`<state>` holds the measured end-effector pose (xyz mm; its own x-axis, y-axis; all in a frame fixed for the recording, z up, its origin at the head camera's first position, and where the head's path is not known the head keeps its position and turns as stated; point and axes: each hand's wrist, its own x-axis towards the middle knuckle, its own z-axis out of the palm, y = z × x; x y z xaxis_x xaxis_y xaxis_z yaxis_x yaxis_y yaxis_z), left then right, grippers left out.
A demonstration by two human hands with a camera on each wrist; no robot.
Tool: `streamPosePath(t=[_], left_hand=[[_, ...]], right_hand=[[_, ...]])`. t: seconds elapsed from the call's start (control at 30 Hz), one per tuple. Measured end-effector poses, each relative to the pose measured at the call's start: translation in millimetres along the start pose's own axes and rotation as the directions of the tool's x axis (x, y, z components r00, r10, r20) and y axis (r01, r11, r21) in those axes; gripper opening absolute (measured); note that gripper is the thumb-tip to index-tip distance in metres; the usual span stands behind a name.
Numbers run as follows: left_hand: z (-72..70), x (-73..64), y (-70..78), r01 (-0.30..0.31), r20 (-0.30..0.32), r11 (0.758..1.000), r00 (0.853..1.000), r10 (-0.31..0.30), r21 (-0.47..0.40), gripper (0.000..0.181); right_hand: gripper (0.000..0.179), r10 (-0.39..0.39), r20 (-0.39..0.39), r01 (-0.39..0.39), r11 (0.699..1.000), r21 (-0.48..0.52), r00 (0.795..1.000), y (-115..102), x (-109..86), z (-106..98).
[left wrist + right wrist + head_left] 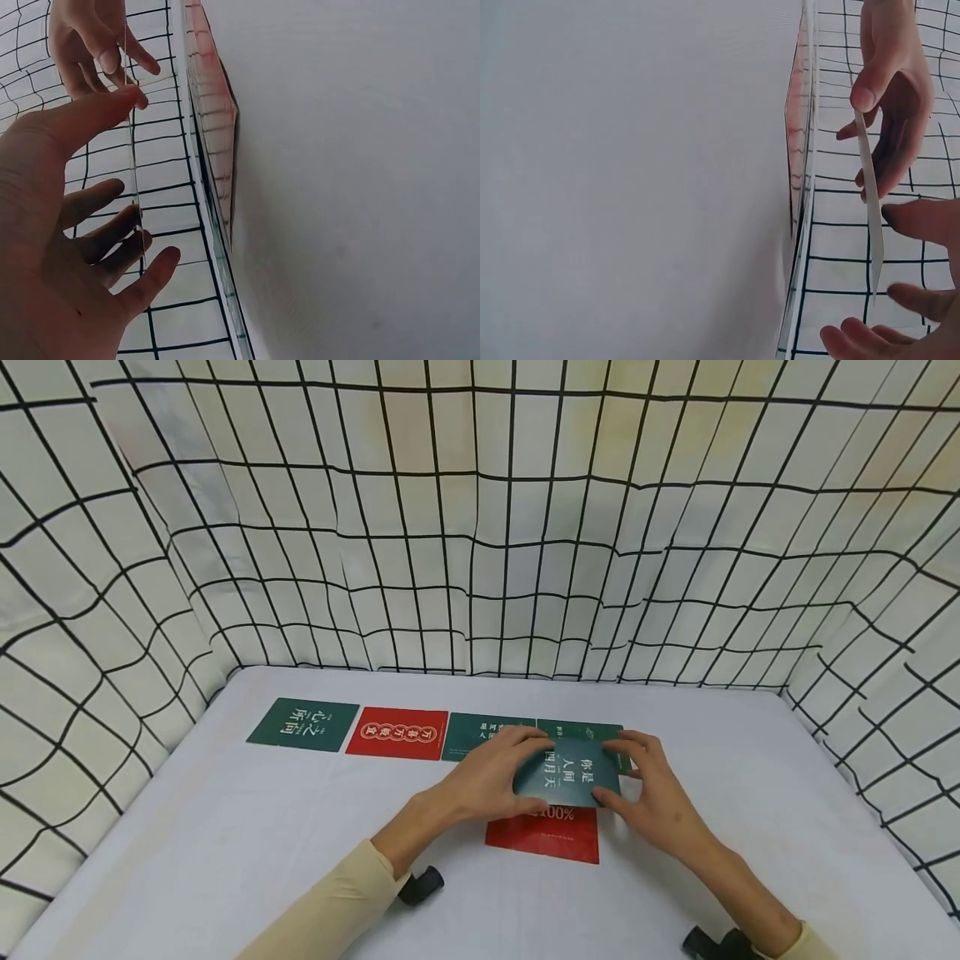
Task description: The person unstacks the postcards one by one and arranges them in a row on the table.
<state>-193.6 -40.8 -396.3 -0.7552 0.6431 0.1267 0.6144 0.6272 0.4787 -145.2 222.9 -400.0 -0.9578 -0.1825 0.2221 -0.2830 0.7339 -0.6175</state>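
A: What's furthest left on the white surface [225,843]?
B: A dark green card [303,724] starts a row of 4, with a red card [396,739] just beside it
A: After those 2?
B: A 2nd green card [474,735], partly covered by the left hand [487,779], whose fingers are clamped on a teal card [564,777], thumb at its lower edge
A: Where exactly is that teal card?
B: Raised above the surface, between the 2 hands; the wrist views show it edge-on. A 2nd red card [547,839] lies below, partly hidden, and beyond the teal card's upper edge is the row's 4th card [579,727], also green
A: And the right hand [660,793]?
B: Furthest right, its thumb and fingers pinching the teal card's right end
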Motion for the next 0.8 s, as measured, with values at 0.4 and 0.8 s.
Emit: streamPosePath(t=[0.4, 0.8], left_hand=[[4.7, 7.2, -1.3, 0.025, -0.049, 1.000, 0.998, -0.025, 0.003, 0.072], [6.5, 14.6, 0.6, 0.029, -0.074, 1.000, 0.997, -0.029, 0.001, 0.068]], right_hand=[[0.079, 0.274, 0.133, -0.304, 0.873, 0.382, 0.952, 0.1, 1.0, -5.8], [0.068, 0.221, 0.117, -0.248, 0.804, 0.541, 0.968, 2.2, 0.9, -3.4]])
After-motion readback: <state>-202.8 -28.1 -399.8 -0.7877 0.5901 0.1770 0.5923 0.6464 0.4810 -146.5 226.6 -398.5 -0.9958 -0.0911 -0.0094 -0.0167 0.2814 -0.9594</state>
